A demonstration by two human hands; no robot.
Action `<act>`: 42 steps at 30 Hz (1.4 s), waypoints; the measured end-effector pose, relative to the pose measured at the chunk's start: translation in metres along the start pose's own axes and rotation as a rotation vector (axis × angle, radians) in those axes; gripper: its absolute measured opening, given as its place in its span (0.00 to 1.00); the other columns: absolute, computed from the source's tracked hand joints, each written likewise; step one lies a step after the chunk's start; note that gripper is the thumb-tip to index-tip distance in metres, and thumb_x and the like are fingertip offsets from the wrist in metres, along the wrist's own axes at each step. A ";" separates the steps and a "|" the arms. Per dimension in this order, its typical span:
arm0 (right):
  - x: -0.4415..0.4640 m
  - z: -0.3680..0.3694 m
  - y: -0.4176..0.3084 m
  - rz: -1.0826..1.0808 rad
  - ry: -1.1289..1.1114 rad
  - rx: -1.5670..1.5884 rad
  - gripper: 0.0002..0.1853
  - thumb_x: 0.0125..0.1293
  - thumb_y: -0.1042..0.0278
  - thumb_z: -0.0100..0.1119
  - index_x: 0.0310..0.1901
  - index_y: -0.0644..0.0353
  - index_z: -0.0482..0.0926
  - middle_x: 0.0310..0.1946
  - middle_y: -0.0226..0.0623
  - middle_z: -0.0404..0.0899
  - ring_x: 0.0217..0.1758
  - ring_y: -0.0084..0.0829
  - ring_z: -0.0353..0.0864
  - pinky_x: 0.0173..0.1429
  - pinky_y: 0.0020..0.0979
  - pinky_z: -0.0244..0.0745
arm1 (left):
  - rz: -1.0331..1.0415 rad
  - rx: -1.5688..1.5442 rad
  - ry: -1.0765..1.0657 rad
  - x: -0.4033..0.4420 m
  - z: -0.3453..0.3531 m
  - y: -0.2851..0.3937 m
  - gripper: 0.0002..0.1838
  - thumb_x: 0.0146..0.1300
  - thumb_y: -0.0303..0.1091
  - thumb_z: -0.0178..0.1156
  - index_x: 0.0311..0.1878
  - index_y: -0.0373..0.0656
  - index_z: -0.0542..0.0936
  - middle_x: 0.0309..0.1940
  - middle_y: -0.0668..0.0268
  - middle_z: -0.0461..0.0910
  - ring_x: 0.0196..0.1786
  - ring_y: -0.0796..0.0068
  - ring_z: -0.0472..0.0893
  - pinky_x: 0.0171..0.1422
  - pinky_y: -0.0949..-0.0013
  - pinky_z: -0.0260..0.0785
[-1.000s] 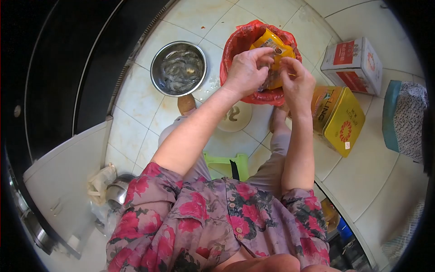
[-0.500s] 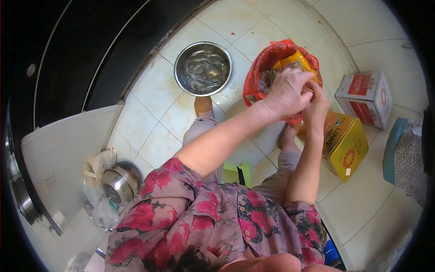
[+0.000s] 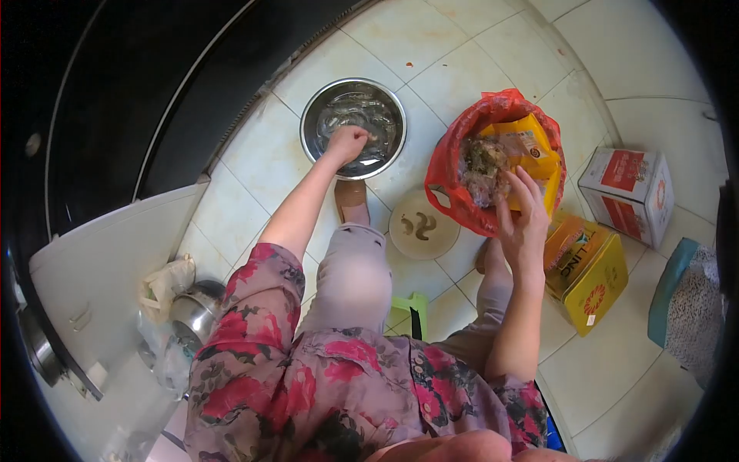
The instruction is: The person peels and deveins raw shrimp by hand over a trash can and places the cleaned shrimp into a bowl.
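A steel basin (image 3: 305, 127) on the floor holds grey shrimp (image 3: 339, 115) in water. My left hand (image 3: 349, 144) reaches over its near side, fingers pinched together; what they hold, if anything, is too small to make out. At the right stands a bin lined with a red plastic bag (image 3: 446, 173), with brownish scraps (image 3: 485, 165) and a yellow packet (image 3: 531, 142) inside. Over its near edge hangs my right hand (image 3: 527, 223), fingers apart, nothing visible in them. Several peeled-looking shrimp (image 3: 419, 225) lie in a pale bowl (image 3: 443, 245) between basin and bag.
Right of the bag stand a yellow tin (image 3: 589, 269) and a white-and-red box (image 3: 627, 192). A green stool (image 3: 418, 302) shows between my legs. Metal pots (image 3: 192, 312) and plastic bags (image 3: 165, 346) sit at the left, below a dark cabinet front (image 3: 100, 92).
My hands were together over the red bag. The left has moved left to the basin; the right stays at the bag with its fingers spread. The pale bowl now shows.
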State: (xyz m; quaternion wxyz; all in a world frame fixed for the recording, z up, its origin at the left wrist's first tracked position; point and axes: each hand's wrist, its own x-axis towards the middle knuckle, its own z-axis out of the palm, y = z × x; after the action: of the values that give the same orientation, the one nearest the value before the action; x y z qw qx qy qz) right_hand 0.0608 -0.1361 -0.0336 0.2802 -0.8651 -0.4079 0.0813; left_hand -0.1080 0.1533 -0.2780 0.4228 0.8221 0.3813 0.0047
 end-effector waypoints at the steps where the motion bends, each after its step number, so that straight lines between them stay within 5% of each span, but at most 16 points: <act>1: 0.001 -0.001 -0.003 0.093 -0.031 0.096 0.19 0.60 0.77 0.59 0.54 0.63 0.77 0.60 0.49 0.72 0.60 0.48 0.75 0.61 0.39 0.73 | -0.068 0.054 -0.010 -0.001 0.008 -0.013 0.14 0.59 0.39 0.58 0.44 0.45 0.85 0.41 0.56 0.84 0.47 0.55 0.82 0.54 0.58 0.73; 2: 0.003 0.000 -0.004 0.185 -0.059 0.193 0.19 0.60 0.78 0.59 0.55 0.63 0.77 0.60 0.49 0.73 0.59 0.48 0.76 0.59 0.38 0.75 | -0.133 0.110 -0.018 0.002 0.013 -0.026 0.14 0.60 0.38 0.58 0.46 0.45 0.85 0.44 0.57 0.83 0.50 0.54 0.81 0.57 0.58 0.73; 6: 0.005 0.002 0.007 0.006 -0.065 0.021 0.18 0.60 0.79 0.60 0.54 0.63 0.77 0.60 0.49 0.73 0.55 0.44 0.79 0.53 0.36 0.79 | -0.019 0.286 -0.054 0.024 0.030 -0.036 0.16 0.62 0.35 0.55 0.51 0.45 0.82 0.53 0.57 0.79 0.55 0.54 0.79 0.61 0.57 0.71; 8: 0.006 0.000 0.004 0.139 -0.107 0.090 0.18 0.60 0.79 0.60 0.54 0.63 0.77 0.59 0.49 0.73 0.56 0.44 0.79 0.55 0.36 0.78 | 0.072 0.267 -0.074 0.038 0.037 -0.029 0.17 0.64 0.34 0.54 0.55 0.44 0.79 0.58 0.57 0.75 0.58 0.54 0.77 0.63 0.57 0.70; 10: 0.008 0.000 0.004 0.170 -0.120 0.096 0.19 0.60 0.79 0.60 0.54 0.63 0.77 0.59 0.49 0.73 0.57 0.45 0.78 0.56 0.37 0.78 | 0.154 0.270 -0.033 0.042 0.044 -0.024 0.16 0.64 0.31 0.52 0.54 0.44 0.79 0.56 0.55 0.76 0.56 0.52 0.78 0.61 0.55 0.71; 13: 0.007 0.001 0.008 0.187 -0.147 0.097 0.19 0.60 0.78 0.61 0.54 0.63 0.77 0.59 0.49 0.74 0.57 0.46 0.78 0.57 0.38 0.76 | -0.065 0.519 -0.195 0.046 0.052 -0.020 0.16 0.60 0.25 0.51 0.52 0.41 0.79 0.52 0.48 0.76 0.54 0.45 0.79 0.58 0.53 0.73; 18: 0.008 -0.003 0.004 0.145 -0.189 0.063 0.19 0.60 0.77 0.61 0.54 0.64 0.77 0.59 0.49 0.74 0.58 0.48 0.77 0.59 0.39 0.74 | -0.036 0.709 -0.321 0.044 0.056 -0.042 0.14 0.62 0.27 0.47 0.47 0.39 0.80 0.49 0.49 0.78 0.49 0.48 0.82 0.55 0.52 0.74; 21: 0.008 -0.005 0.003 0.155 -0.173 0.088 0.18 0.60 0.77 0.61 0.54 0.64 0.77 0.58 0.50 0.74 0.58 0.49 0.76 0.59 0.39 0.74 | -0.016 0.572 -0.184 0.035 0.041 -0.029 0.13 0.64 0.28 0.50 0.45 0.39 0.82 0.51 0.48 0.79 0.49 0.52 0.83 0.54 0.53 0.75; 24: 0.007 -0.004 0.004 0.147 -0.155 0.114 0.18 0.60 0.76 0.61 0.53 0.64 0.77 0.58 0.50 0.73 0.57 0.49 0.77 0.58 0.39 0.75 | 0.041 0.283 0.117 0.031 0.022 -0.028 0.14 0.68 0.35 0.51 0.46 0.39 0.82 0.40 0.53 0.84 0.44 0.59 0.85 0.48 0.56 0.76; 26: 0.005 -0.002 0.011 0.141 -0.144 0.136 0.17 0.61 0.76 0.60 0.53 0.65 0.77 0.58 0.51 0.73 0.57 0.49 0.77 0.58 0.39 0.75 | -0.379 -0.416 0.202 0.028 0.009 -0.020 0.17 0.70 0.44 0.53 0.46 0.40 0.82 0.29 0.62 0.84 0.35 0.69 0.84 0.38 0.61 0.76; 28: 0.002 0.000 0.016 0.065 -0.126 0.062 0.16 0.63 0.78 0.59 0.53 0.67 0.76 0.59 0.46 0.73 0.52 0.36 0.80 0.46 0.29 0.82 | -0.409 -0.488 0.236 0.022 -0.004 -0.017 0.17 0.71 0.45 0.52 0.47 0.42 0.82 0.32 0.66 0.82 0.32 0.78 0.80 0.30 0.68 0.76; 30: 0.001 -0.003 0.014 0.073 -0.094 0.048 0.16 0.63 0.77 0.59 0.53 0.66 0.77 0.59 0.47 0.73 0.53 0.38 0.80 0.48 0.31 0.81 | -0.473 -0.714 0.302 0.015 -0.018 -0.008 0.16 0.72 0.45 0.50 0.47 0.43 0.81 0.35 0.66 0.80 0.31 0.80 0.77 0.27 0.71 0.76; 34: 0.000 -0.007 0.013 0.016 0.012 -0.027 0.16 0.62 0.76 0.60 0.52 0.64 0.77 0.56 0.48 0.74 0.56 0.43 0.78 0.57 0.35 0.76 | -0.450 -1.183 0.152 -0.007 -0.053 0.029 0.18 0.75 0.47 0.47 0.49 0.43 0.78 0.35 0.64 0.78 0.31 0.78 0.78 0.34 0.70 0.79; 42: -0.002 -0.019 -0.005 -0.173 0.158 0.262 0.19 0.59 0.73 0.64 0.53 0.63 0.77 0.54 0.45 0.77 0.58 0.45 0.75 0.62 0.40 0.71 | -0.091 -1.091 -0.234 -0.074 -0.079 0.201 0.20 0.75 0.46 0.48 0.51 0.38 0.77 0.31 0.67 0.79 0.31 0.80 0.81 0.38 0.73 0.79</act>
State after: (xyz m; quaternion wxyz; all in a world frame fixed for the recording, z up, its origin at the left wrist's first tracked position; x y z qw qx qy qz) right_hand 0.0627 -0.1432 -0.0155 0.4278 -0.7865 -0.4435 0.0411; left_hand -0.0611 0.0902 -0.0635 0.8261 0.4619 0.3095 0.0918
